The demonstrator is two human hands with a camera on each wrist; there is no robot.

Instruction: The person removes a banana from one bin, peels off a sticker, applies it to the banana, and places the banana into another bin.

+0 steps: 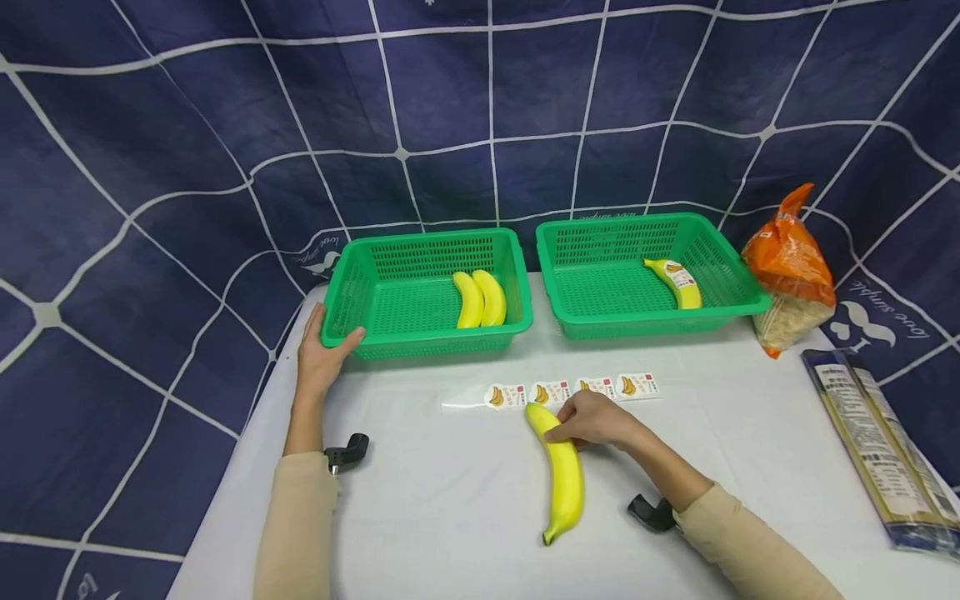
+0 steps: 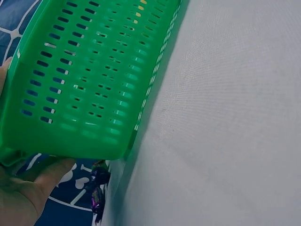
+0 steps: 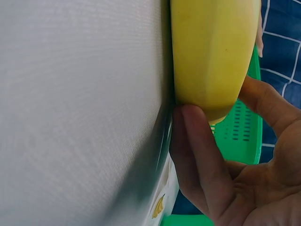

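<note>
Landmark: sticker strip (image 1: 573,390), lying flat mid-table.

Nearest the camera: banana (image 1: 562,469) lies on the white table (image 1: 420,517) just on the near side of the strip, its top end almost touching the strip and its stem tip pointing toward the person. Right hand (image 1: 594,420) curls fingers and thumb round the upper part of that banana; right wrist view confirms a finger (image 3: 197,141) and the thumb pinching it from both sides. Risk: the grip sits at one end, so the long free end can swing or roll out if lifted. Risk two: the hand is right against the strip and could drag or crumple a sticker.

Beyond the strip, to the left: left basket (image 1: 360,287) holds two bananas (image 1: 480,298). Left hand (image 1: 321,354) grips its near-left corner, thumb hooked over the rim, palm under the edge in the left wrist view. The basket is light; a pull could slide it off the table's left edge or tip the fruit.

Beyond the strip, to the right: right basket (image 1: 592,250) with one labelled banana (image 1: 677,282). Orange snack bag (image 1: 789,271) stands just right of it; a wide reach could knock it over.
</note>
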